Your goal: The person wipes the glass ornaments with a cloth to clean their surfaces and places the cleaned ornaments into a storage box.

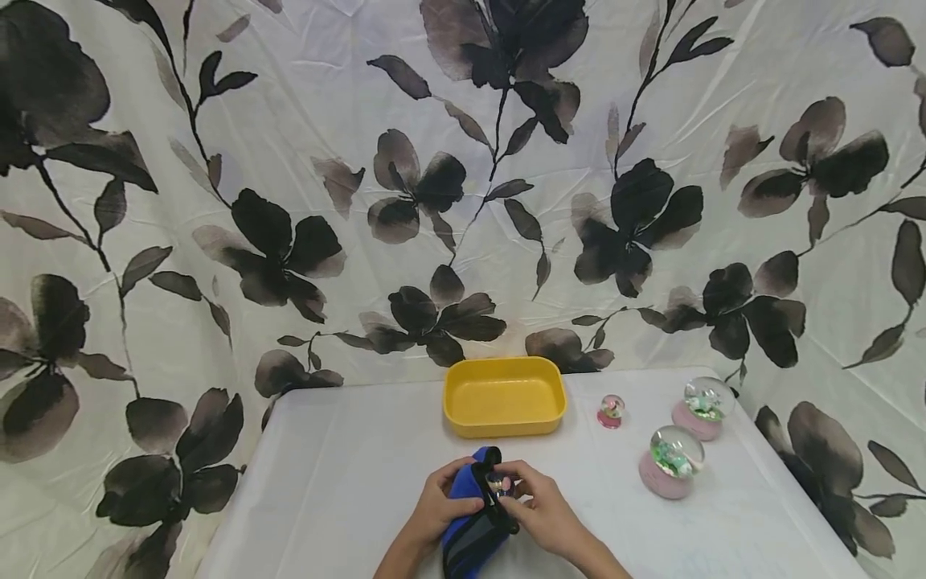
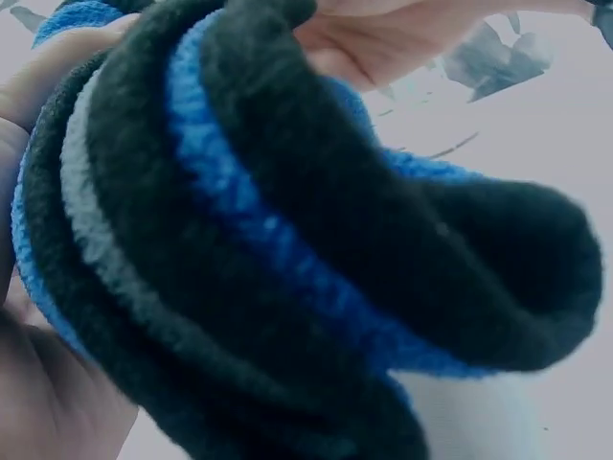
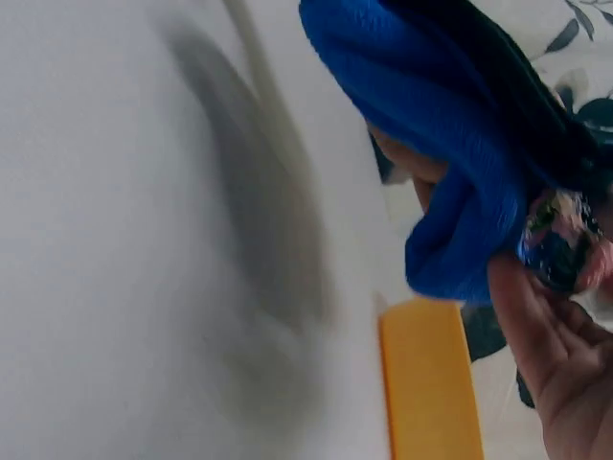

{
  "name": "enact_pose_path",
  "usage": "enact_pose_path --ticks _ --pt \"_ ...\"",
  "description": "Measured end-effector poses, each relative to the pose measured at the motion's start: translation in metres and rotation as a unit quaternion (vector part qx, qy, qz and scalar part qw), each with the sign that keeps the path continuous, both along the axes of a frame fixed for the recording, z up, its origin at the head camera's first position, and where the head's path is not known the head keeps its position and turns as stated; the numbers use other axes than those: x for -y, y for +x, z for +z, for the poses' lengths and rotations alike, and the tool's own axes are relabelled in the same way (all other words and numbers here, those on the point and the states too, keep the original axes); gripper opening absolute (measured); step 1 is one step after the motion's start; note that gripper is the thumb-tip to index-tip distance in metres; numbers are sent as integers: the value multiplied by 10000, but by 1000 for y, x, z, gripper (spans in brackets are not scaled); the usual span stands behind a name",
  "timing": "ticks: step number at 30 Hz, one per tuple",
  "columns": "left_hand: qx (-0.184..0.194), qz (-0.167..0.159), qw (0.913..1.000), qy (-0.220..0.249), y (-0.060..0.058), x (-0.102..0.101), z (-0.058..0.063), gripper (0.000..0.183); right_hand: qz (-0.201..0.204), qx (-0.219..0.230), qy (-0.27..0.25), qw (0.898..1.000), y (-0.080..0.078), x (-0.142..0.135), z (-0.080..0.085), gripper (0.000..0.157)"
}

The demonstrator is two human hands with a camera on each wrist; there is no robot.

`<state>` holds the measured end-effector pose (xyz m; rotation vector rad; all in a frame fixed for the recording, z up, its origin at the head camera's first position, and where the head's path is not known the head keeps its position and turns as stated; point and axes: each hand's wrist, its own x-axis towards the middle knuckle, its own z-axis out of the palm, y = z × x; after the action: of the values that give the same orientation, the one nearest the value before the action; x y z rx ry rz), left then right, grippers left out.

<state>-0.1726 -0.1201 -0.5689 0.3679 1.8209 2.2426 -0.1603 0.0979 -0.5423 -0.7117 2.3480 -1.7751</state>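
Left hand [image 1: 446, 503] grips the striped cloth [image 1: 473, 531] by its left side, thumb on the face nearest the person; cloth held up over the counter [image 1: 347, 466], roughly mid-way between left and right edges. Cloth: thick and fuzzy, bright blue with black and grey bands, folded in loops in the left wrist view; black strip along its right side.

Yellow tray [image 1: 504, 418]: just beyond the cloth, by the middle of the counter's back edge; rectangular, rounded corners, plain yellow.

Held globe [image 1: 501, 484]: at the cloth's right side, against the black strip, between the two hands. Small, shiny, clear with blue, pink and green showing; partly covered by fingers. Cannot tell how far the cloth wraps it. Right hand [image 1: 542, 507] pinches it between thumb and fingers, from the right.

Small globe [image 1: 611, 412]: right of the tray, toward the back edge; upright, clear dome, deep pink base. Near globe [image 1: 671, 462]: bigger, toward the right edge, pale pink base, green inside. Far globe [image 1: 702, 408]: similar, behind it and to the right, near the back right corner. Any lettering on the bases is too small to tell.
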Motion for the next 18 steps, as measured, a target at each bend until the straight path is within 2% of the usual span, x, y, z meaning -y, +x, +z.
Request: enact_pose_path --ticks 4,6,10,12,15,18 --pt "-45 106 9999 -80 0 -3 0 46 -39 292 122 9995 -1 -2 -2 36" --pt "-41 167 9998 -82 2 -4 1 46 65 467 -51 9989 0 -3 -2 40" --pt "57 260 9996 -51 3 -3 1 48 243 367 -312 9985 3 -4 -3 53" --pt "114 276 9995 -25 4 -3 0 49 298 74 -224 9993 3 -4 -4 49" --pt "142 332 9993 -20 5 -4 -2 51 334 -131 54 9993 2 -3 -6 38" --pt "136 360 9992 -48 7 -5 -1 50 314 -49 215 9993 2 -4 -7 34"
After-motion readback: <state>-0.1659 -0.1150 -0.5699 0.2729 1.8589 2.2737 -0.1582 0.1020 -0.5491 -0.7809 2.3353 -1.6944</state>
